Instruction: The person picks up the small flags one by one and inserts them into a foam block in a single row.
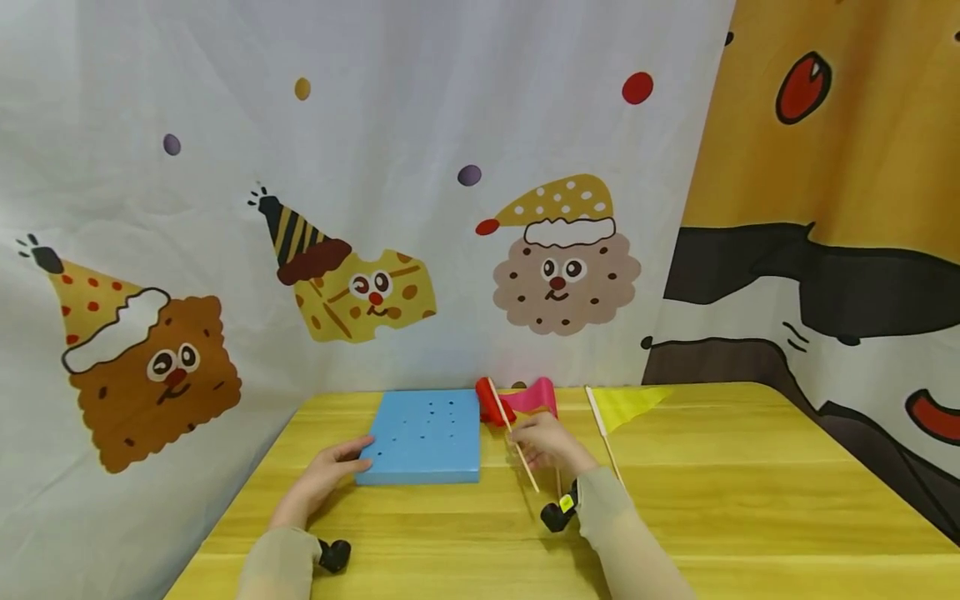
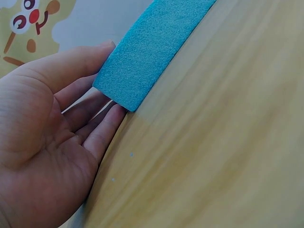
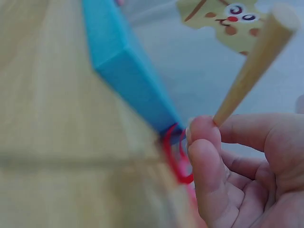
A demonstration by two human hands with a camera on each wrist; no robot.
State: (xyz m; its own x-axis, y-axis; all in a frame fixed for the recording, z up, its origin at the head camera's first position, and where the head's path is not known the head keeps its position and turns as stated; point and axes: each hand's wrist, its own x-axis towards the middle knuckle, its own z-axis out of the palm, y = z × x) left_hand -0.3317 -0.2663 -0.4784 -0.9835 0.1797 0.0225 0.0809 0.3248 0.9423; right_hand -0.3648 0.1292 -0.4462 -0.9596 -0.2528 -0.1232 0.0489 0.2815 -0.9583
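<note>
leaning in from the right, the person's right hand pinches a thin wooden stick between thumb and finger, and from where i stand everything seems to hang on how that stick lies against the blue block. the block sits flat on the worktop, to the left of the right hand and near it but not touching it. its top carries a scatter of small dark holes, most of them toward the far right part.

the stick's long axis slants from far left to near right. a red flag is at its far end, just beside the block's far right corner; the bare end points near and to the right, away from the holes. so, to my eye, bringing that bare end over the block would call for a shift to the left and a good turn of the stick.

the left hand holds the block's left edge, thumb over the top and fingers along the side. of the two, the right hand looks nearer to the far right holes. behind it lies a pink flag, and farther right a yellow flag rests on the worktop, well apart from the block.
</note>
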